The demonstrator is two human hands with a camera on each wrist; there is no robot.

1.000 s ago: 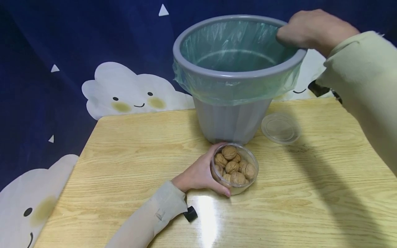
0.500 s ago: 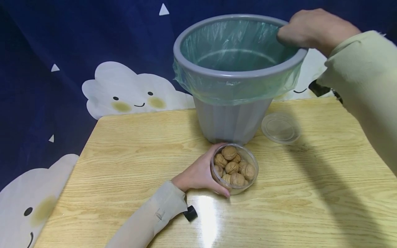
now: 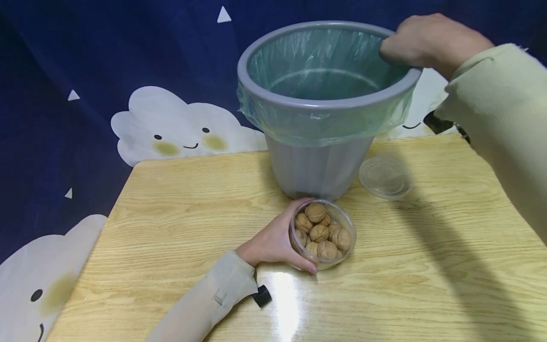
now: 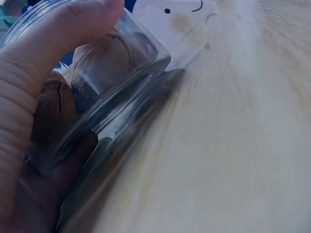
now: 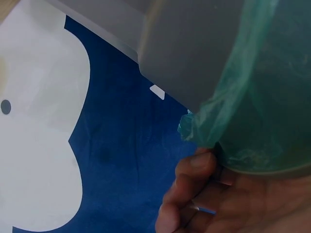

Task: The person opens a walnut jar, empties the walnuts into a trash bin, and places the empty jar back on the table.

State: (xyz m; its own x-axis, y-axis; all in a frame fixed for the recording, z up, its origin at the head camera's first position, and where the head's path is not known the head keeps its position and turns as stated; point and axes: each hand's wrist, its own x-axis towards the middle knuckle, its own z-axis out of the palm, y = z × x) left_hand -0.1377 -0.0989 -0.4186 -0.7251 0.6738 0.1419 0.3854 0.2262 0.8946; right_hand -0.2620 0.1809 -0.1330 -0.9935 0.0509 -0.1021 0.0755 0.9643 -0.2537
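Note:
My left hand [image 3: 273,240] grips the side of a round clear plastic tub [image 3: 329,262], thumb at the front. Several whole walnuts [image 3: 319,232] lie inside the lidless tub. In the left wrist view, the tub [image 4: 141,41] is close to the tabletop; I cannot tell whether its base fully touches it. At the back, a grey trash bin [image 3: 316,166] stands just behind the tub, lined with a translucent green bag [image 3: 325,130] folded over its rim. My right hand [image 3: 431,42] grips the bin's rim at the right, fingers curled over the bag's edge [image 5: 233,116] in the right wrist view.
A clear round lid [image 3: 386,177] lies flat on the wooden table [image 3: 192,204], right of the bin's base. Behind the table hangs a dark blue cloth [image 3: 179,47] printed with white clouds. The right arm casts a long shadow across the table's right side.

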